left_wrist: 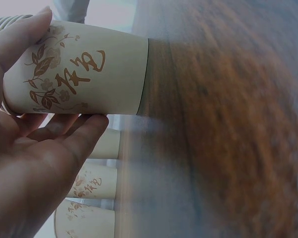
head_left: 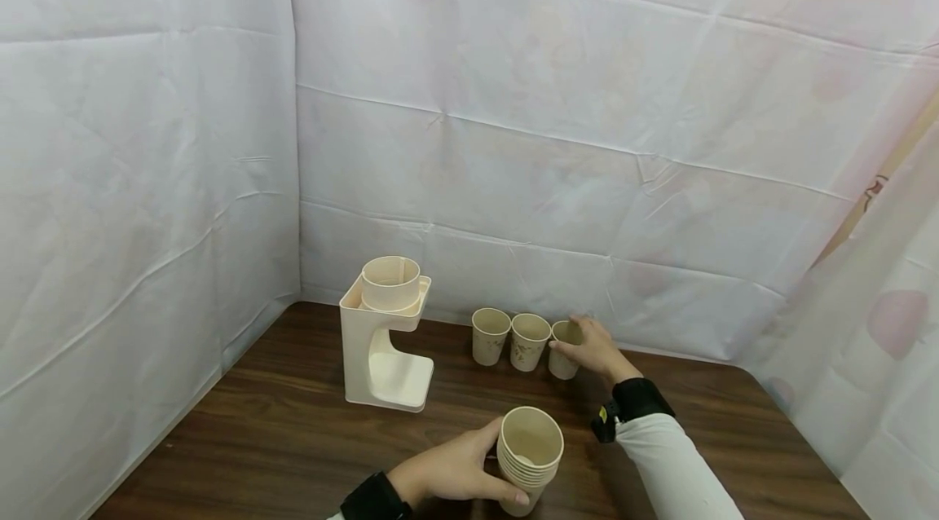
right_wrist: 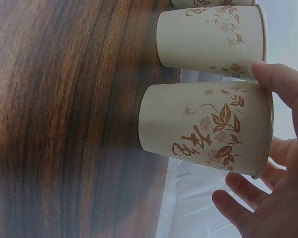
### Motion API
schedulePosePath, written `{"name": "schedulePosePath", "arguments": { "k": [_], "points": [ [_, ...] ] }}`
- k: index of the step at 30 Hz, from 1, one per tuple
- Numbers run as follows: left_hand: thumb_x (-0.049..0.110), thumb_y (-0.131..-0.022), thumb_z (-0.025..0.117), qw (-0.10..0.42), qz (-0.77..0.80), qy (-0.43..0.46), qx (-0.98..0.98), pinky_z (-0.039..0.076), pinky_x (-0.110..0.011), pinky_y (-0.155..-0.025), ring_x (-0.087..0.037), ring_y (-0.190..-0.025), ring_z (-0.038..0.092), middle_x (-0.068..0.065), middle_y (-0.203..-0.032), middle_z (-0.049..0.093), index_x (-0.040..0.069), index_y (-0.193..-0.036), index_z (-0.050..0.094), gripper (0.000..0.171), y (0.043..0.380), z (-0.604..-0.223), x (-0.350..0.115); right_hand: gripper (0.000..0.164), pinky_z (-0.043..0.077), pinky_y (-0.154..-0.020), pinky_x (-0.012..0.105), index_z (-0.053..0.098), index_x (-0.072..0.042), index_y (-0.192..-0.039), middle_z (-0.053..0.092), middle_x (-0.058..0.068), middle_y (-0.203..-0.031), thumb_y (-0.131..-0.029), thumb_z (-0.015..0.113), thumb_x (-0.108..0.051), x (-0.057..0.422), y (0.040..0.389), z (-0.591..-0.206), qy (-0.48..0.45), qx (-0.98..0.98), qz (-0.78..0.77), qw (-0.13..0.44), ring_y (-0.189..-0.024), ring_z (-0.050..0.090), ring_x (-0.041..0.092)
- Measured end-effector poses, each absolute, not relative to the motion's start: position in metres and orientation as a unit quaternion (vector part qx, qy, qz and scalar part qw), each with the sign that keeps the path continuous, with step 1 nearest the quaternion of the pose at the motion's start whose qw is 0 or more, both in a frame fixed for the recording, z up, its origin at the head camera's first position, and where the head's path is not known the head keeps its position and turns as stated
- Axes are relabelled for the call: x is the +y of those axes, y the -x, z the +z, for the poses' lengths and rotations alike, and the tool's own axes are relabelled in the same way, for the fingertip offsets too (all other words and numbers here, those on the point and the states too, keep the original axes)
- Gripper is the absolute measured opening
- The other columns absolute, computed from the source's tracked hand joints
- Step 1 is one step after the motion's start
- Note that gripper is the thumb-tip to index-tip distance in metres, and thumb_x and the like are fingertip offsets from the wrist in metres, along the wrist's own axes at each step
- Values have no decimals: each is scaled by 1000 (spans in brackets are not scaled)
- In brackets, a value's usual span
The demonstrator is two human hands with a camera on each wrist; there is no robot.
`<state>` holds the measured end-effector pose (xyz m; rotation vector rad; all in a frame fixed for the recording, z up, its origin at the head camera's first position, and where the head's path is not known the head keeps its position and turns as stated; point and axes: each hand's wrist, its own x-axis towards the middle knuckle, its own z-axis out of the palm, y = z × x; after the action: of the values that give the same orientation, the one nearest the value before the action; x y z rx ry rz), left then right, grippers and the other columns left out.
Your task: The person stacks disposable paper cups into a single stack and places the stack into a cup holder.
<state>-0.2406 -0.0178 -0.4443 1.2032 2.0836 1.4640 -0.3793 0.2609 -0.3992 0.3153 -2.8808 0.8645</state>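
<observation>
Near the front of the table, my left hand [head_left: 458,467] holds a stack of nested cream paper cups [head_left: 530,455] from its left side. Up close in the left wrist view, the outer cup [left_wrist: 99,69] bears brown leaves and lettering, with my thumb on one side and fingers on the other. At the back, my right hand [head_left: 596,347] grips the rightmost of three upright paper cups by its rim. That cup [right_wrist: 203,126] has its base on the table; my thumb is at the rim beside the middle cup [right_wrist: 213,39], other fingers partly hidden.
To the left of the row stands a cream C-shaped stand [head_left: 359,357] with a round holder [head_left: 390,284] on top. The left cup [head_left: 490,338] and middle cup [head_left: 530,343] stand close together. A white curtain [head_left: 513,137] hangs behind the wooden table [head_left: 279,414].
</observation>
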Motion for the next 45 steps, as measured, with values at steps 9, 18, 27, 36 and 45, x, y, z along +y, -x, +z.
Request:
{"name": "schedulePosePath", "arguments": {
  "k": [9, 18, 27, 36, 45],
  "points": [
    [33, -80, 74, 160, 505, -418, 738, 40, -32, -98, -8, -116, 46, 6, -127, 54, 28, -140, 27, 76, 239, -442, -18, 77, 33, -100, 60, 35, 5, -138, 31, 33, -138, -84, 66, -39, 264, 379, -398, -105, -949, 295, 48, -125, 30, 46],
    [33, -79, 74, 163, 506, -416, 738, 39, -32, -99, -8, -116, 46, 7, -127, 53, 29, -140, 27, 77, 241, -443, -17, 76, 34, -98, 62, 36, 6, -137, 32, 36, -137, -84, 67, -39, 267, 375, -394, -117, -949, 287, 50, -123, 30, 48],
    [32, -79, 74, 167, 514, -412, 733, 40, -31, -98, -9, -115, 46, 6, -126, 53, 28, -139, 28, 75, 241, -443, -17, 74, 38, -95, 62, 39, 6, -135, 37, 35, -135, -85, 66, -40, 270, 369, -388, -133, -950, 276, 64, -121, 35, 47],
    [34, -79, 74, 152, 509, -419, 736, 40, -32, -98, -9, -115, 47, 4, -126, 55, 28, -139, 28, 76, 242, -444, -16, 76, 35, -96, 63, 38, 3, -138, 33, 33, -138, -85, 64, -45, 275, 350, -376, -143, -944, 291, 64, -125, 30, 46],
    [34, -78, 75, 150, 509, -418, 738, 40, -32, -98, -9, -114, 47, 4, -125, 55, 28, -139, 29, 76, 240, -444, -16, 77, 35, -96, 63, 39, 1, -137, 37, 30, -137, -83, 66, -47, 273, 331, -369, -154, -942, 282, 93, -124, 33, 43]
  ]
}}
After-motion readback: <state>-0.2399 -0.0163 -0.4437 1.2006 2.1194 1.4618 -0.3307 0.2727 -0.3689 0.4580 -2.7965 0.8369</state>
